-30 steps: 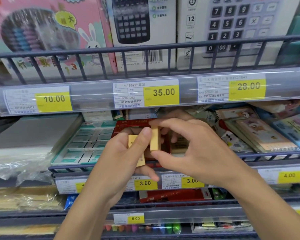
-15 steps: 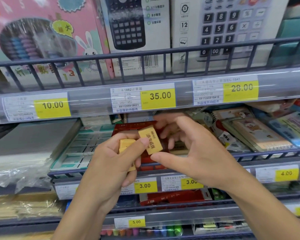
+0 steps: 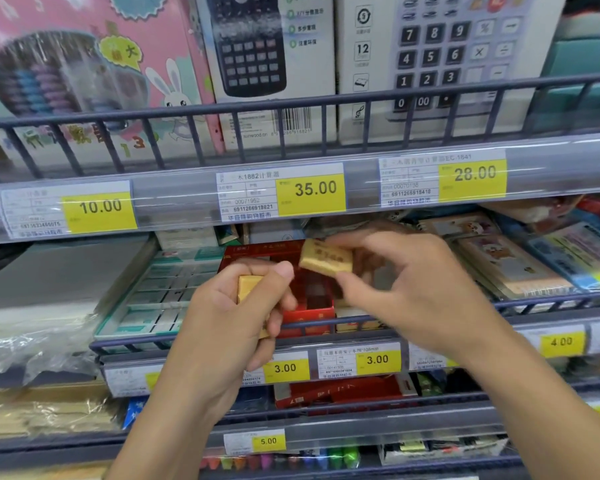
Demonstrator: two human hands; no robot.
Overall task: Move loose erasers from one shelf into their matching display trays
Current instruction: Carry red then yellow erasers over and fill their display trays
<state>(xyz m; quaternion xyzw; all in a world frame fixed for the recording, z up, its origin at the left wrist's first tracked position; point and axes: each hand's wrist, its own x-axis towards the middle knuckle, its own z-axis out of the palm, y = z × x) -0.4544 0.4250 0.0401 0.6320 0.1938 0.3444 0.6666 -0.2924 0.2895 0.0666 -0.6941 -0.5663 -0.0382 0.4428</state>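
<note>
My right hand [image 3: 409, 289] pinches one yellow eraser [image 3: 325, 260] with red print, held flat and slightly tilted above the red display tray [image 3: 309, 306] on the middle shelf. My left hand [image 3: 229, 320] is closed around another yellow eraser [image 3: 248, 285], with more yellow showing under its fingers. It hovers just left of the red tray's front. The tray's divided slots look dark and partly hidden by both hands. A teal display tray [image 3: 146, 306] with white erasers lies to the left of the red one.
A wire rail [image 3: 551, 299] fronts the middle shelf, with price strips below. Notebooks [image 3: 499, 268] fill the shelf to the right. A grey wrapped stack [image 3: 49, 271] lies at left. Calculator boxes [image 3: 271, 64] stand on the shelf above, another red box [image 3: 343, 389] and markers below.
My right hand has taken one yellow eraser away from my left hand, turned it from upright to flat and moved it right and up over the red tray. The view has shifted slightly.
</note>
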